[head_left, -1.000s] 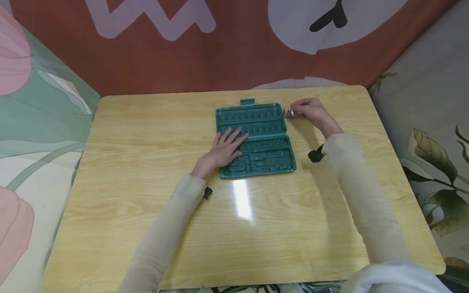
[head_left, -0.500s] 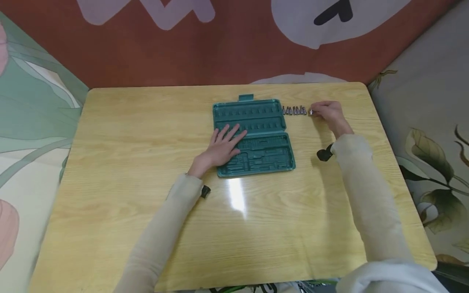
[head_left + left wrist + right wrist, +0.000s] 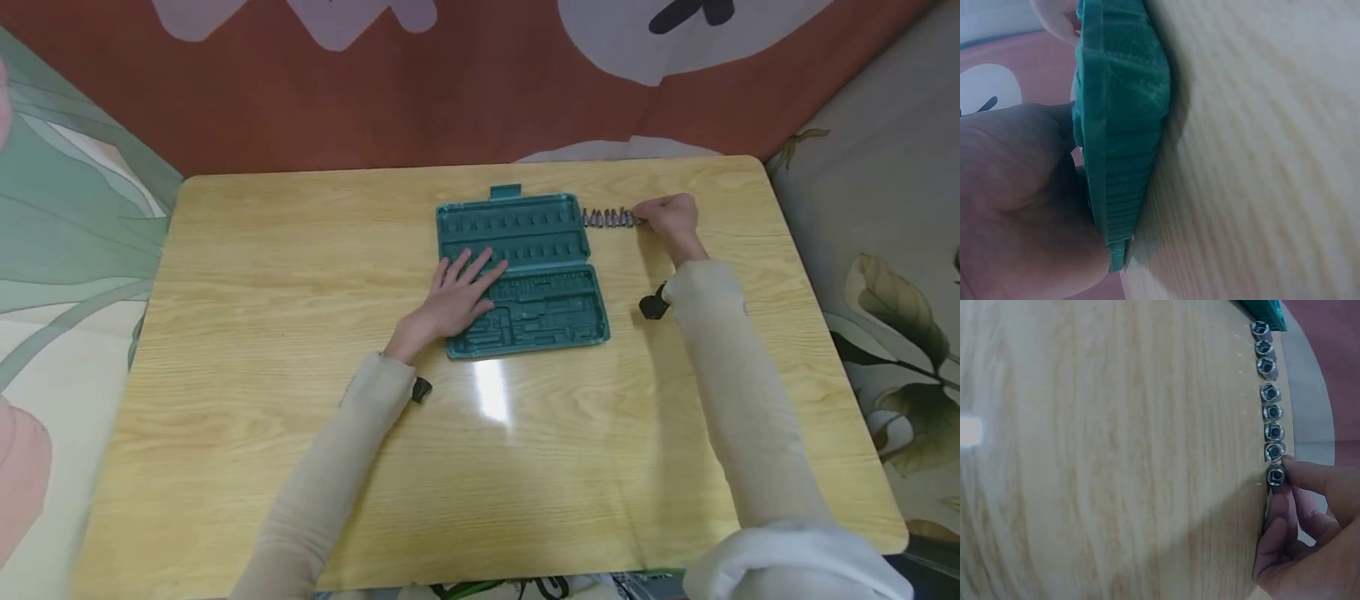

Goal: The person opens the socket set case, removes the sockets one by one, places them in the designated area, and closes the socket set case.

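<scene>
A green plastic tool case [image 3: 566,315] lies open flat on the table, with moulded recesses in both halves. My left hand [image 3: 452,302] rests on its left side, fingers spread over the recesses. In the left wrist view the same hand [image 3: 1016,200] lies over the edge of the case [image 3: 1129,125]. To the right of the lid runs a row of several small metal sockets [image 3: 609,218], their square holes facing the camera in the right wrist view. At the row's end my right hand [image 3: 670,222] pinches the last socket [image 3: 1276,475], close beside its neighbour [image 3: 1274,451].
The wooden table [image 3: 300,467] carries the case near its far edge, with a red printed cloth [image 3: 360,108] hanging behind. A patterned cloth [image 3: 877,217] hangs at the right side. Cables and tools [image 3: 525,588] show beneath the near edge.
My right hand has moved right from the row's middle, with a socket in its fingers, then slightly back left to the row's end. The left hand stays on the case.
</scene>
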A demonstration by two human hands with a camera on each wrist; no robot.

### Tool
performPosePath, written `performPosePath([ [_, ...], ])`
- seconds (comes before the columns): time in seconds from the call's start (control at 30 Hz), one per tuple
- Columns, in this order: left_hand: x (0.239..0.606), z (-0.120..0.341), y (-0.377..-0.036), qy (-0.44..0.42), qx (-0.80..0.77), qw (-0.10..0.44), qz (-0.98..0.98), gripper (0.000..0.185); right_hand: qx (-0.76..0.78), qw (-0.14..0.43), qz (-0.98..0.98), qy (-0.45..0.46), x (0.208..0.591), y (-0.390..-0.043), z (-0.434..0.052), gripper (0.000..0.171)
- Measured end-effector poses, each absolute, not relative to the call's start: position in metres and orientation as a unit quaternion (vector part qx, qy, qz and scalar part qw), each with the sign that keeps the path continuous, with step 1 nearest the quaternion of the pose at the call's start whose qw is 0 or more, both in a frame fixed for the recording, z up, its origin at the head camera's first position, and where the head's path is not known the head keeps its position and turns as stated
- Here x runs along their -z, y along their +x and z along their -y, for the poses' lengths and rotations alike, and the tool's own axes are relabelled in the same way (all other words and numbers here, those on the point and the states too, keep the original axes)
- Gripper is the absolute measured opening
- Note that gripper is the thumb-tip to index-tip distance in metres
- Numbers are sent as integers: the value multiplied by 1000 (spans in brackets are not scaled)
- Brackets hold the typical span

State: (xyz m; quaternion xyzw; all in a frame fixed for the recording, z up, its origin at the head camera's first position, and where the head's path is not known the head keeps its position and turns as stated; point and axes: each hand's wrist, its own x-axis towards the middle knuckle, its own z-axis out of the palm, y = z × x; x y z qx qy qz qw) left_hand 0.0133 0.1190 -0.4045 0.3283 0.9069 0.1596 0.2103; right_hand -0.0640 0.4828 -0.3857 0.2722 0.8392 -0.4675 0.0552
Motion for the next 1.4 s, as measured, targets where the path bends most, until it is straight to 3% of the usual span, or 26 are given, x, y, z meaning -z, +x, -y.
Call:
performPosePath([
  [0.4, 406, -100, 13, 314, -174, 206, -910, 62, 428, 50, -870, 242, 390, -68, -462, 27],
  [1.4, 417, -96, 2, 311, -172, 212, -910, 62, 430, 38, -877, 212, 404, -68, -462, 33],
])
